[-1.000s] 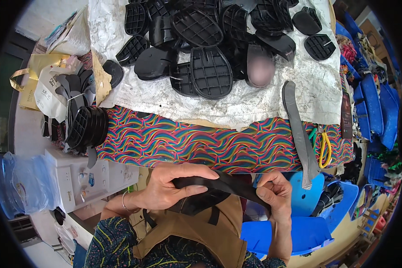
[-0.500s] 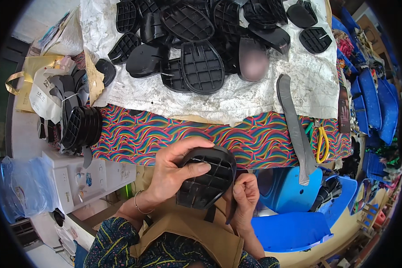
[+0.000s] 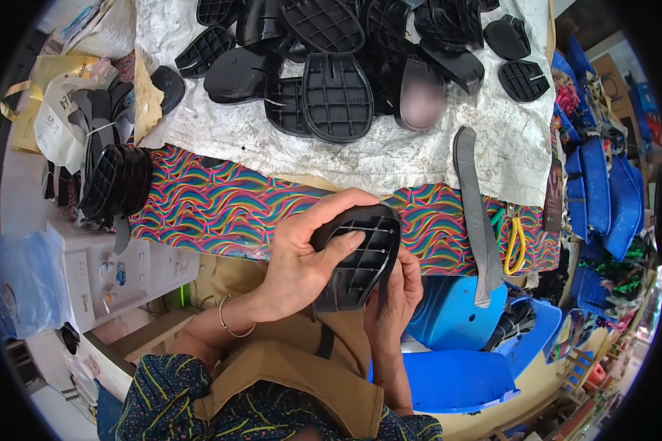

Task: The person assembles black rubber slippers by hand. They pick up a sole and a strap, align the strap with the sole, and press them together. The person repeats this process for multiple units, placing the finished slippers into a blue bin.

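In my left hand (image 3: 294, 268) is a black shoe sole piece (image 3: 360, 257), its hollow grid side turned up. The thumb presses on the grid and the fingers wrap over the far edge. My right hand (image 3: 397, 294) is closed at the sole's right side, its fingers against a thin dark strip that runs along that edge. The sole hides part of those fingers and the strip's lower end. On the table beyond, a loose dark strip (image 3: 474, 213) lies with its near end over the front edge.
Several black sole pieces (image 3: 338, 99) are heaped on a stained white sheet (image 3: 235, 158) over a colourful patterned cloth (image 3: 198, 206). Bundled strips and soles (image 3: 118, 184) stand left. Yellow-handled scissors (image 3: 515, 246) lie at right. Below are a blue stool (image 3: 452, 312) and blue bins (image 3: 449, 378).
Both hands and the sole have shifted up and to the right in the picture. My right fingers have moved up the sole's edge and are more hidden behind it. The view has shifted slightly.
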Action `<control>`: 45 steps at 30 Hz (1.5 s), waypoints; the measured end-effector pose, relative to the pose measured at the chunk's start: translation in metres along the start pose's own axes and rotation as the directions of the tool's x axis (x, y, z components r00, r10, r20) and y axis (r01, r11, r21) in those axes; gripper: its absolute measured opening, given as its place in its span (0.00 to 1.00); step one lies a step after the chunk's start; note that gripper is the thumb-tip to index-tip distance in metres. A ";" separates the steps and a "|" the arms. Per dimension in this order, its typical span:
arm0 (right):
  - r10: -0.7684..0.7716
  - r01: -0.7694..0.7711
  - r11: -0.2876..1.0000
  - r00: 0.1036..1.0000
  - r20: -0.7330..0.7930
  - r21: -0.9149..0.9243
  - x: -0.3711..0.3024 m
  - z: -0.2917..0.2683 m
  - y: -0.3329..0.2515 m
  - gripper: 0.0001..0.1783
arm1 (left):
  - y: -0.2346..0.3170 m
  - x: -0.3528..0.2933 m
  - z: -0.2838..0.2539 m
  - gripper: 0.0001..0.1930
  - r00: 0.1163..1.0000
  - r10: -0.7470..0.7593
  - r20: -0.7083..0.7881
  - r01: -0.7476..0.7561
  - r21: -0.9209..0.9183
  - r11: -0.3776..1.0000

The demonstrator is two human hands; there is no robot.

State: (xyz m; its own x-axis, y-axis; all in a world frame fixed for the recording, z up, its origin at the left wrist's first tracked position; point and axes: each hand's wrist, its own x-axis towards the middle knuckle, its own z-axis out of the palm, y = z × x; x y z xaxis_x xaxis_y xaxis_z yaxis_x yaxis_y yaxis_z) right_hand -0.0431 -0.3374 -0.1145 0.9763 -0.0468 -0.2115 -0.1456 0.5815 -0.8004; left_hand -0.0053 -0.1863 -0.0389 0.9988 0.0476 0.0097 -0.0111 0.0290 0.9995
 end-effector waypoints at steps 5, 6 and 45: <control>-0.001 0.003 0.950 1.000 0.007 -0.311 -0.005 -0.003 -0.013 0.18 | -0.001 0.008 0.004 0.17 1.000 0.005 0.009 -0.004 -0.021 1.000; -0.022 0.035 0.916 0.999 0.039 -0.399 -0.005 -0.001 -0.016 0.19 | -0.003 0.009 0.005 0.18 1.000 0.030 -0.001 -0.030 -0.004 1.000; 0.216 -0.118 0.885 0.961 0.173 -0.450 -0.018 -0.008 -0.034 0.28 | -0.017 0.008 0.018 0.18 0.803 0.590 0.082 -0.576 0.362 0.733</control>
State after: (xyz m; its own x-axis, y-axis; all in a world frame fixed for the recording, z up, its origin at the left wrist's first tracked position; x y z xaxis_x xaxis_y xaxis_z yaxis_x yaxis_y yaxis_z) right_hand -0.0572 -0.3627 -0.0881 0.9346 0.2212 -0.2786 -0.3157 0.1552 -0.9361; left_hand 0.0041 -0.2047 -0.0554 0.7996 -0.0268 0.5999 -0.5659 -0.3680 0.7378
